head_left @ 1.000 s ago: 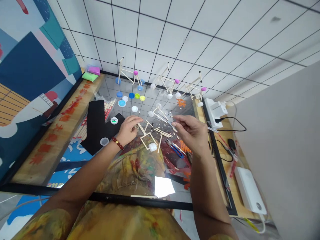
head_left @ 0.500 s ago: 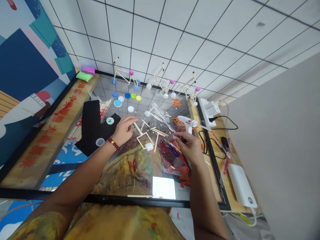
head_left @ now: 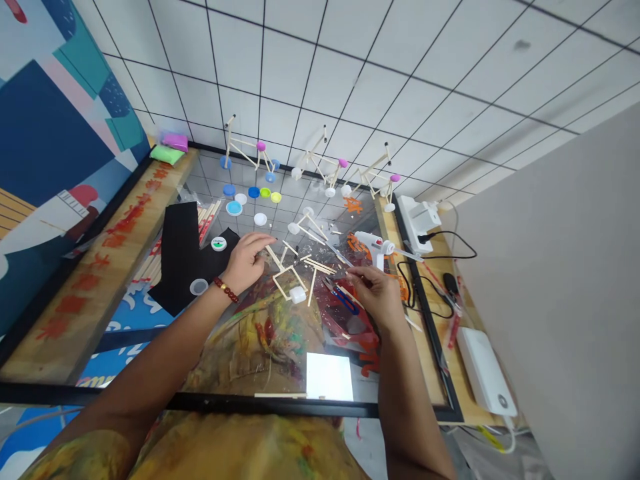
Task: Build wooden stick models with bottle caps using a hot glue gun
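Note:
My left hand [head_left: 246,261] hovers beside a small frame of wooden sticks [head_left: 290,270], its fingers stretched out towards the right and nothing visible in them. A white bottle cap [head_left: 298,295] sits at the near corner of that frame. My right hand [head_left: 376,292] is closed in a pinch; what its fingertips hold, if anything, is too small to make out. Close to those fingertips ends a thin translucent stick [head_left: 336,252]. Below them lie blue-handled cutters [head_left: 345,303]. Loose cut sticks [head_left: 320,265] lie between the hands.
A white hot glue gun [head_left: 371,247] rests beyond my right hand. Three stick models with caps, one of them a stick model [head_left: 250,153], stand along the back edge. Coloured bottle caps [head_left: 254,192] and black sheets [head_left: 180,247] lie left. A power strip [head_left: 413,223] and cables are at right.
Both hands stay nearly where they were. The view has shifted very slightly; the sticks, caps and tools keep their places.

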A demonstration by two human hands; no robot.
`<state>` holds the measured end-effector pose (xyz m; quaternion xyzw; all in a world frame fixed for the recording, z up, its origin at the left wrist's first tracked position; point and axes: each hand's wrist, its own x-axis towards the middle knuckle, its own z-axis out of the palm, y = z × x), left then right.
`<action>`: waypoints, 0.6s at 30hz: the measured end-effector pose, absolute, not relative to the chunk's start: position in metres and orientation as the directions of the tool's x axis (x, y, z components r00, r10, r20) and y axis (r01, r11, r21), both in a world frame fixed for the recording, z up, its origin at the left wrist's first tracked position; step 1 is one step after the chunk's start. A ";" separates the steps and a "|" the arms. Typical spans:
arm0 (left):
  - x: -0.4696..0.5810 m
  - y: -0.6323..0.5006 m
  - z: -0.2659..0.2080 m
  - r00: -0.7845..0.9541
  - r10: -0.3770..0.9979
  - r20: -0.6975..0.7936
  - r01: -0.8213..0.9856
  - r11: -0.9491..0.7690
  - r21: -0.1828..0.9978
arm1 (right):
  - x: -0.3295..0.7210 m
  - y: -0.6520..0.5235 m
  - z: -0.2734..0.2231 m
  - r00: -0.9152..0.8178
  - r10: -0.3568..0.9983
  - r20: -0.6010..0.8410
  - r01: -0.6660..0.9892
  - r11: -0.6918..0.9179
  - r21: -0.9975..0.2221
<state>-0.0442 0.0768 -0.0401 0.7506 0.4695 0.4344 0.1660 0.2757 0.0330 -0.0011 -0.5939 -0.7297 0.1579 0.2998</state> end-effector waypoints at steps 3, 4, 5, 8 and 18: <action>-0.044 0.077 -0.040 0.172 0.847 0.503 0.569 -0.502 0.651 | 0.273 0.037 -0.003 -0.158 0.955 0.253 0.810 0.271 -0.519; -0.044 0.077 -0.041 0.170 0.847 0.504 0.571 -0.501 0.650 | 0.271 0.039 -0.003 -0.185 0.951 0.248 0.825 0.288 -0.486; -0.045 0.077 -0.041 0.165 0.847 0.506 0.573 -0.500 0.650 | 0.268 0.041 -0.003 -0.211 0.948 0.240 0.841 0.301 -0.449; -0.045 0.078 -0.041 0.154 0.844 0.513 0.572 -0.500 0.651 | 0.258 0.045 -0.001 -0.258 0.945 0.199 0.882 0.315 -0.351; -0.045 0.078 -0.041 0.137 0.849 0.510 0.564 -0.490 0.664 | 0.234 0.034 -0.001 -0.534 0.844 0.057 0.789 0.521 -0.327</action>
